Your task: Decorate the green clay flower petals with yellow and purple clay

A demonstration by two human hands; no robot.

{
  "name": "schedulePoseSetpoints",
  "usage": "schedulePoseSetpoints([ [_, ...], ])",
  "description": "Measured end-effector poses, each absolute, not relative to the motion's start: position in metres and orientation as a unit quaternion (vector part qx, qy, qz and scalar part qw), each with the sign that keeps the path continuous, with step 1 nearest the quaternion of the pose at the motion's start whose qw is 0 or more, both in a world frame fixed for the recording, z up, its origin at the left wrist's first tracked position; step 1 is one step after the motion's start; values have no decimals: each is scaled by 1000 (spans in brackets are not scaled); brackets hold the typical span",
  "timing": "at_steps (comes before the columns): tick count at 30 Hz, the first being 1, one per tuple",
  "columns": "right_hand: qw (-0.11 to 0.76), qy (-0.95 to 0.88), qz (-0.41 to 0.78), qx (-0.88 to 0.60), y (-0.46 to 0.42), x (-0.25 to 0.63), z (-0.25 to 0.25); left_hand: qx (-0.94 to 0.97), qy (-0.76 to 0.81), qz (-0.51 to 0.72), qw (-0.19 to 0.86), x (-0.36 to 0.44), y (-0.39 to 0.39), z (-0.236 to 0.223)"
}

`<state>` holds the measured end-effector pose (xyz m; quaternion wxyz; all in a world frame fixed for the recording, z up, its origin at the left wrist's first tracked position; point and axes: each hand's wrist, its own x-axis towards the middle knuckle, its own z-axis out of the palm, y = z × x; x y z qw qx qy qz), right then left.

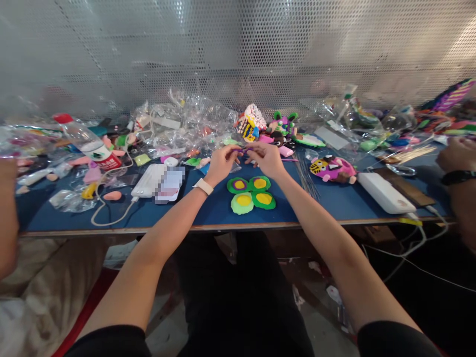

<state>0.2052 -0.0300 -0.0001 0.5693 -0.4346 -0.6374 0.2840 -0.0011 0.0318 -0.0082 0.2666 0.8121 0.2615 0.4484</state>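
Observation:
My left hand and my right hand meet over the blue table, fingers pinched on the two ends of a thin purple clay strip. Just below them lie four green clay discs with yellow centres, set in a cluster. A pale watch band sits on my left wrist.
Clay figures and clear plastic bags crowd the table's back. A white power bank with a cable and a bottle lie left; another white power bank and a pink figure lie right. Other people's arms show at both edges.

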Motion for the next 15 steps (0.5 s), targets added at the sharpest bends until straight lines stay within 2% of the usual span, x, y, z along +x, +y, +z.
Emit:
schedulePoseSetpoints([
  [6,569,-654,176,-467,-36,195,2,793,238,439,349,7,33,-11],
  [15,531,-697,83,-474,-33,199,-3,811,209,432,335,10,17,-2],
])
